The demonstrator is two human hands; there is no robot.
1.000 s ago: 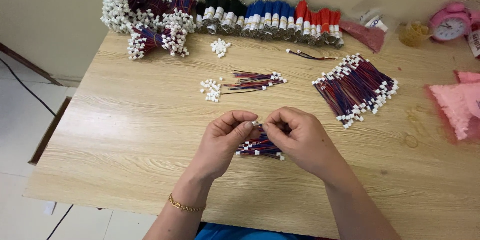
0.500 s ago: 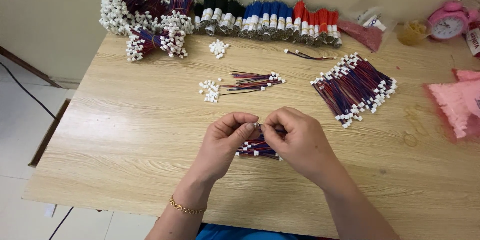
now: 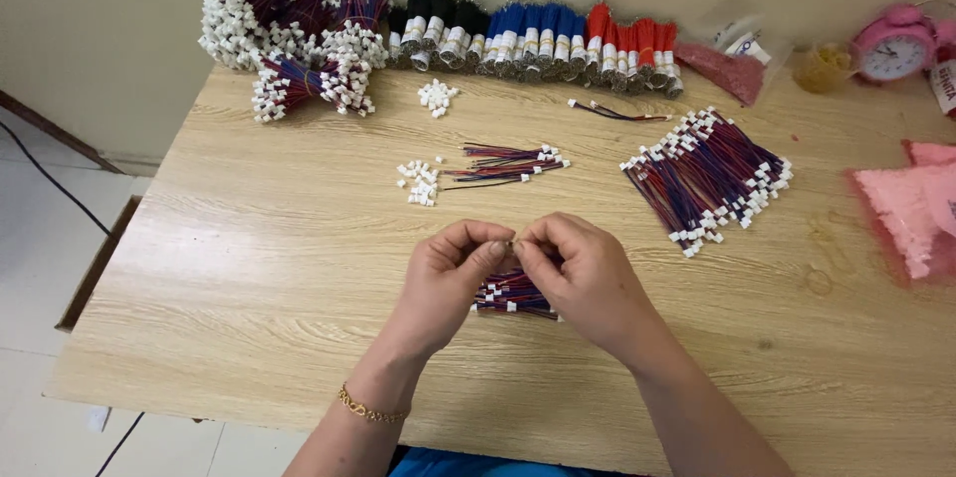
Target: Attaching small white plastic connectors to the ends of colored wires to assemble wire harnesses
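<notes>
A small bundle of red and blue wires (image 3: 510, 294) with white plugs lies on the wooden table (image 3: 249, 268) at about 6 o'clock, partly hidden beneath both hands. The left hand (image 3: 448, 278), a gold bracelet (image 3: 370, 407) on its wrist, meets the right hand (image 3: 583, 273) fingertip to fingertip above the bundle; the fingers of both are pinched nearly closed on something too small to make out. Since half a second ago the hands have stayed in place, pressed slightly closer together.

At 11 o'clock sits a heap of wire bunches (image 3: 289, 29) tipped with white plugs, then a row of black, blue and red rolls (image 3: 538, 39) at 12. A clear bag (image 3: 737, 59) at 1 o'clock holds reddish bits. A big fan of wires (image 3: 709, 176) lies at 2 o'clock.
</notes>
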